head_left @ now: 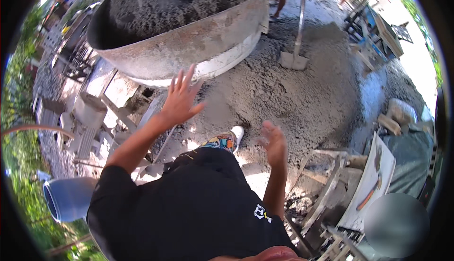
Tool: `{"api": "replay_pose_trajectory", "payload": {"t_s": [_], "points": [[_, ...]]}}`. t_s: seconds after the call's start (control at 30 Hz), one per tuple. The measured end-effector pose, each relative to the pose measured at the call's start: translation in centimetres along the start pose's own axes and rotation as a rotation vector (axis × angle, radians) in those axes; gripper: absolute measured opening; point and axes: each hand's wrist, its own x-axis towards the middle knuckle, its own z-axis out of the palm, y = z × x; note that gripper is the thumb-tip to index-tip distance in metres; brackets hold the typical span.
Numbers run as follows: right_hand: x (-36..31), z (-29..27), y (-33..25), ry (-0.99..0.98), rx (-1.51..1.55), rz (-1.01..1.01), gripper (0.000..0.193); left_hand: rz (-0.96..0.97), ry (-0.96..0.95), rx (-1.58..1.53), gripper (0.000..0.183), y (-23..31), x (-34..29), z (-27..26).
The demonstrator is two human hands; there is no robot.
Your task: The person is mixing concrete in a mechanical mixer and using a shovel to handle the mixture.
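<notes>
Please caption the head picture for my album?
Open left hand, open right hand; ahead, a tub of gray mix and a shovel.

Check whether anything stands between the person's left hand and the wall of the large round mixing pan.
Nothing visible does: the left hand, spread open, overlaps the mixing pan at its lower wall in this view. Whether they touch cannot be told.

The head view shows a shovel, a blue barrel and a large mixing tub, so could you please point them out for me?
Shovel (293,61): head view, on its blade.
Blue barrel (74,198): head view, on its outer side.
Mixing tub (189,46): head view, on its outer wall.
</notes>
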Motion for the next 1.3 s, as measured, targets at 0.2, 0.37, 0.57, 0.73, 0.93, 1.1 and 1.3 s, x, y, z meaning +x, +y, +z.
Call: {"api": "replay_pose_trajectory", "payload": {"t_s": [0.2,0.37,0.57,0.73,0.93,1.1,1.3], "points": [[9.9,-2.4,-8.7,-0.082,-0.044,-0.105,0.048,0.098,0.339,0.167,0.064,0.6,17.3,0.4],[22.2,-4.9,-16.0,-0.12,-0.247,0.074,0.046,0.012,0.429,0.217,0.068,-2.8,29.2,1.5],[42.5,-7.1,-21.6,-0.046,-0.457,0.108,0.046,-0.314,0.46,0.183,0.075,-5.2,36.5,2.3],[63.4,-9.4,-22.9,0.133,-0.759,-0.192,0.056,-0.473,0.61,0.193,0.072,-5.1,38.2,3.1],[81.9,-12.3,-26.2,0.58,-0.575,-0.695,0.061,-0.479,0.593,0.292,0.08,-5.4,38.8,3.7],[81.0,-11.1,-25.5,0.557,-0.884,-0.479,0.037,-0.467,0.629,0.293,0.083,-5.6,39.0,4.1],[63.3,-7.8,-21.3,0.466,-0.461,-0.551,0.021,-0.479,0.703,0.291,0.077,-6.1,39.0,4.4]]}}
